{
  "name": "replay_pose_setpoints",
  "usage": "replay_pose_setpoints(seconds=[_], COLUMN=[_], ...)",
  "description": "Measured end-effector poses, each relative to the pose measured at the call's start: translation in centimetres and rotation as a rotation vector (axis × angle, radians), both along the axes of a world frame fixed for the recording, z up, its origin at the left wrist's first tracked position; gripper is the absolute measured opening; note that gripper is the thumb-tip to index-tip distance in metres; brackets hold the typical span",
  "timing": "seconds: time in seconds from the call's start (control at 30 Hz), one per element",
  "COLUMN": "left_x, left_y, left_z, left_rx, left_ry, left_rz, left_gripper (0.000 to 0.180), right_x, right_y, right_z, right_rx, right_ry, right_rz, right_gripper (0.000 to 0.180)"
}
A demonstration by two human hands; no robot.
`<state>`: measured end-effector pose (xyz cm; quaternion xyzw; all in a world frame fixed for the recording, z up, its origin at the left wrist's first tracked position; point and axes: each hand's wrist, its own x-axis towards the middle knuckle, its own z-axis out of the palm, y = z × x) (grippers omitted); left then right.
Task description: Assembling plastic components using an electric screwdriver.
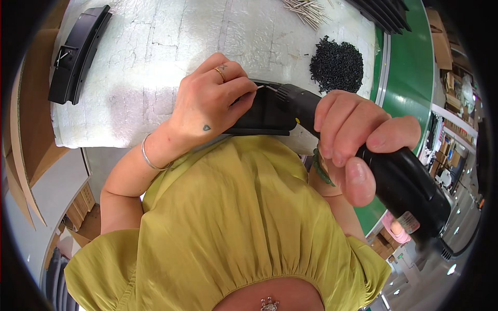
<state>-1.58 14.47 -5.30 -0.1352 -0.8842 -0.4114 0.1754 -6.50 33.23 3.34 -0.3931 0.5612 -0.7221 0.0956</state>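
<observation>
My right hand (pixel 358 140) is wrapped round a black corded electric screwdriver (pixel 410 192). Its nose points left, and the thin bit (pixel 271 88) ends just beside my left fingertips. In a pinch, my left hand (pixel 215 93) holds a thin pale metal pin (pixel 260 87), of which only the tip shows. Below both hands lies a black plastic part (pixel 270 116), close against my body and partly covered by my left hand. Whether the bit touches the pin or the part, I cannot tell.
On the white foam-covered table (pixel 150 62) are a heap of small black screws (pixel 337 66) and a pile of thin metal pins (pixel 307 11). A curved black plastic part (pixel 80 54) lies far left. Several black parts (pixel 381 15) are stacked far right. Cardboard (pixel 39 103) stands along the left edge.
</observation>
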Motion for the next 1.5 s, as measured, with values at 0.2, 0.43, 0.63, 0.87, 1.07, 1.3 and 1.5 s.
replay_pose_setpoints(seconds=[0.2, 0.43, 0.63, 0.87, 1.07, 1.3, 1.5], left_x=[0.1, 0.3, 0.5, 1.7, 2.0, -2.6, -4.1], left_y=[-0.2, -0.1, -0.1, -0.3, -1.6, -4.7, -4.3], left_z=[-0.2, -0.4, 0.0, 3.7, 3.5, 6.2, 2.8], left_rx=[-0.007, -0.015, -0.066, -0.180, -0.283, -0.060, -0.220], left_ry=[0.017, -0.013, -0.039, -0.100, -0.257, -0.980, -0.324], left_rz=[-0.026, -0.042, -0.051, -0.141, -0.257, -0.500, -0.384], left_gripper=[0.012, 0.010, 0.010, 0.050, 0.059, 0.023, 0.021], right_x=[-0.3, 0.1, 0.0, -5.7, -6.9, -5.2, -3.7], right_y=[-1.3, -2.2, -2.0, 0.8, 0.5, 1.1, 2.1], right_z=[0.0, 0.1, -0.2, -0.7, -2.5, -0.9, 1.4], right_rx=[0.042, 0.088, 0.038, -0.340, -0.116, -0.327, -0.332], right_ry=[0.016, -0.009, -0.042, -0.116, -0.080, -0.067, 0.044], right_rz=[0.072, -0.027, -0.041, -0.377, -0.569, -0.350, -0.159], right_gripper=[0.028, 0.027, 0.027, 0.023, 0.019, 0.030, 0.032])
